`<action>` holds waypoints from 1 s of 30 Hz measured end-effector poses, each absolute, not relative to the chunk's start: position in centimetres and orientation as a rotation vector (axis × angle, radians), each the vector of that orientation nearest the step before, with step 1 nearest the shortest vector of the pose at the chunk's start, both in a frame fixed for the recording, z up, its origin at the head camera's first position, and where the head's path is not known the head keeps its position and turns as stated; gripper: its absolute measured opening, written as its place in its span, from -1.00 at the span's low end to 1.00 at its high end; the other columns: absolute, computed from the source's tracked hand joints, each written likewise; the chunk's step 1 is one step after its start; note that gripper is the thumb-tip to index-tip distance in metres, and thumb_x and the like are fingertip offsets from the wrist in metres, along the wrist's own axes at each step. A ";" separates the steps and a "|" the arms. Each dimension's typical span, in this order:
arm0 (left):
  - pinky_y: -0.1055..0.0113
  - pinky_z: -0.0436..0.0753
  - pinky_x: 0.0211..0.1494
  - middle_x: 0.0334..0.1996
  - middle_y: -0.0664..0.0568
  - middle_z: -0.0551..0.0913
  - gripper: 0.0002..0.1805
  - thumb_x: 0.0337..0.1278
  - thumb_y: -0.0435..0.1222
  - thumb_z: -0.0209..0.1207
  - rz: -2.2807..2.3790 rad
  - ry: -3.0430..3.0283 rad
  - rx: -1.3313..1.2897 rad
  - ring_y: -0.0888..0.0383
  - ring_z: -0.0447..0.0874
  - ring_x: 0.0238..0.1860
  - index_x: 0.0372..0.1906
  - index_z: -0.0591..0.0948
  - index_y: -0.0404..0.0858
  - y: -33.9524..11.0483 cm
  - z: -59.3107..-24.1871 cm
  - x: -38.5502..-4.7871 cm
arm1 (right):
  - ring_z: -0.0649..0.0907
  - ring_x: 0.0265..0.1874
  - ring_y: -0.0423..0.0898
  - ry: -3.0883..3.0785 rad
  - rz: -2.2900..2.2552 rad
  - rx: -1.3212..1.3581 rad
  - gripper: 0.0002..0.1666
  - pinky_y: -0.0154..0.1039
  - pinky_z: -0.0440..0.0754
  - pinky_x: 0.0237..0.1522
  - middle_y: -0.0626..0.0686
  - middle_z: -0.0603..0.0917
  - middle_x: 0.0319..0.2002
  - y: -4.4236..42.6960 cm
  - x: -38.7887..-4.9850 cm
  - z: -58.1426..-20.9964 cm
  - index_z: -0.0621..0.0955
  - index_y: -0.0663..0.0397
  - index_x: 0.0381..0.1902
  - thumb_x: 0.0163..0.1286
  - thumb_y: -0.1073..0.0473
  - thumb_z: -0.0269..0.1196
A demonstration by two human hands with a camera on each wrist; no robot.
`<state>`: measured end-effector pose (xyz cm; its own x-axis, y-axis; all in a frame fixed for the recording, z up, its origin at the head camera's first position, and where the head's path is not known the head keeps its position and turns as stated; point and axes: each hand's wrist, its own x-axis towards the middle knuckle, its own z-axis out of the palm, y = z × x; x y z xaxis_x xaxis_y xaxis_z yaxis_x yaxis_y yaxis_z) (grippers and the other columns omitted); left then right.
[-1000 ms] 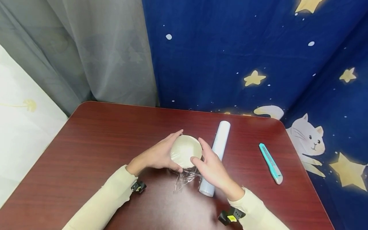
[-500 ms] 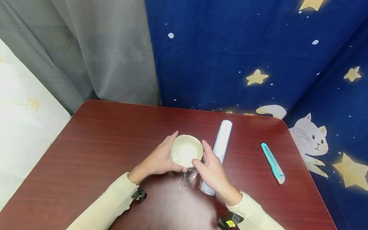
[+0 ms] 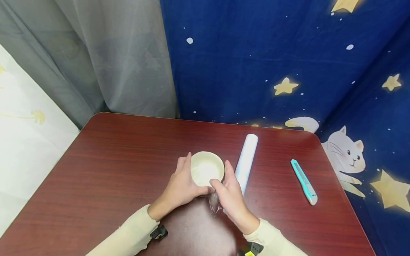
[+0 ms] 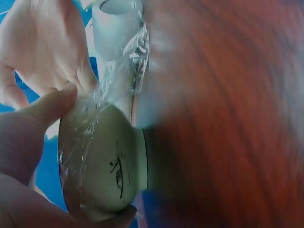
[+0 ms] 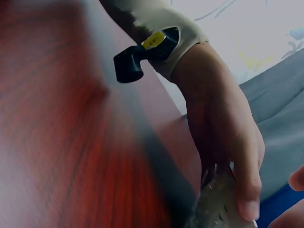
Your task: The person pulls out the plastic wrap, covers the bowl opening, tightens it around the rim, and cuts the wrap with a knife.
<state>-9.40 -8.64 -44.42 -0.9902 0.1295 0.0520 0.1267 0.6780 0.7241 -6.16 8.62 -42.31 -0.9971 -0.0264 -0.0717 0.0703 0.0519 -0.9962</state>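
A cream bowl has clear plastic wrap over it, and dark brush-like marks show on its outer side in the left wrist view. My left hand grips the bowl's left and near side, its thumb along the near rim. The right hand is at the bowl's right, fingers fairly straight and thumb tip near the rim; whether it touches is unclear. Crumpled plastic wrap hangs below the near rim between the hands. In the left wrist view, the bowl stands tilted sideways with wrap clinging to its side.
A white roll of plastic wrap lies just right of the bowl, partly behind the right hand. Farther right on the dark red table is a teal utility knife. Curtains hang behind the table.
The left hand has shifted round the bowl, its thumb now farther right along the near rim. Both wrists have moved closer together, and the loose wrap has been gathered narrower.
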 end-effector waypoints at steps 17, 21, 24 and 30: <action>-0.29 0.70 0.21 0.55 -0.35 0.27 0.56 -0.22 0.21 0.71 1.279 2.878 0.084 -0.43 0.68 0.18 0.73 0.06 -0.46 -7.6 -44.5 -8.5 | 0.16 0.67 0.20 1.918 -2.206 0.167 0.21 0.14 0.09 0.65 0.46 -0.03 0.72 8.7 -5.5 -42.3 -0.31 0.48 0.71 0.40 0.35 0.19; -0.25 0.57 0.43 0.67 -0.28 0.22 0.56 -0.12 0.30 0.65 1.228 2.798 0.157 -0.34 0.55 0.43 0.77 0.02 -0.41 -9.3 -42.7 -9.6 | 0.07 0.71 0.34 1.976 -2.173 0.145 0.16 0.21 0.06 0.66 0.52 -0.06 0.71 9.8 -5.7 -41.3 -0.23 0.49 0.73 0.44 0.34 0.20; -0.22 0.43 0.56 0.70 -0.26 0.21 0.44 0.01 0.22 0.61 1.195 2.733 0.367 -0.25 0.39 0.58 0.77 0.06 -0.39 -10.8 -41.5 -11.2 | 0.03 0.70 0.40 2.050 -2.153 0.128 0.11 0.24 0.04 0.66 0.56 -0.04 0.69 10.5 -5.5 -40.3 -0.16 0.48 0.74 0.47 0.34 0.21; -0.21 0.27 0.65 0.73 -0.27 0.14 0.48 -0.16 -0.13 0.75 1.118 2.495 0.755 -0.20 0.25 0.65 0.78 0.02 -0.38 -13.2 -41.0 -13.8 | 0.12 0.69 0.37 2.056 -2.127 0.049 0.08 0.19 0.10 0.66 0.53 0.03 0.69 11.0 -4.2 -39.0 -0.10 0.46 0.74 0.48 0.34 0.22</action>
